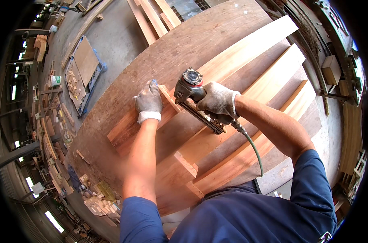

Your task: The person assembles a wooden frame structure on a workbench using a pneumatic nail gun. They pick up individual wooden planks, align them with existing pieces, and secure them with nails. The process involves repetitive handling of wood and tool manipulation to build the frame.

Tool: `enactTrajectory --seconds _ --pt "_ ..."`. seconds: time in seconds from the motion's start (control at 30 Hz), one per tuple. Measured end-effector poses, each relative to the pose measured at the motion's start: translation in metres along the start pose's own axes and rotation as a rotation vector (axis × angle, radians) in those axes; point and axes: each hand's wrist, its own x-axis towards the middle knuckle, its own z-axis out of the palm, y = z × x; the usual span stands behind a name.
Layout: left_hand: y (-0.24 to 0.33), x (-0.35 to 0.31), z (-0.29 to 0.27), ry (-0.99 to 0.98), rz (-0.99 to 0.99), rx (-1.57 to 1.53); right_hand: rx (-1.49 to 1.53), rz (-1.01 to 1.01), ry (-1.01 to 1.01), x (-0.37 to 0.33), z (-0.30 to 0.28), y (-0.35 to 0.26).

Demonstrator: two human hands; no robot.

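Note:
In my gloved right hand (218, 101) is a pneumatic nail gun (188, 87), its dark handle wrapped by my fingers. The gun's round head points away from me and its long magazine slants down to the right over the boards. A green air hose (255, 150) runs from the handle toward my body. My gloved left hand (148, 100) is closed over the far left part of a reddish wooden board (123, 126), beside a short block-like wood end (170, 99). Its fingertips are partly hidden. Long pale boards (248, 50) join the reddish crosswise wood, forming a frame.
The frame lies on a large plywood-topped table (111, 97). Beyond it, loose planks (151, 18) extend past the table edge. On the floor at left is a blue pallet (87, 73) with sheet wood. Offcuts (101, 204) are piled at lower left, and racks line the right.

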Motion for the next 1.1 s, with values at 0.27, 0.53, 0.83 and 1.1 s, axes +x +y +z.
enactTrajectory --seconds 0.27,0.53,0.83,1.1 --pt "0.004 -0.001 -0.007 -0.022 -0.011 -0.017 0.036 -0.055 0.030 -0.013 -0.005 0.003" --pt "0.011 -0.005 -0.014 -0.026 -0.035 -0.027 0.075 -0.045 0.072 -0.054 -0.020 -0.004" --pt "0.006 -0.034 -0.015 0.087 0.201 0.033 0.251 0.060 0.150 -0.087 0.010 0.027" --pt "-0.076 -0.143 -0.034 -0.004 0.258 0.166 0.248 0.071 0.134 -0.112 0.023 0.042"
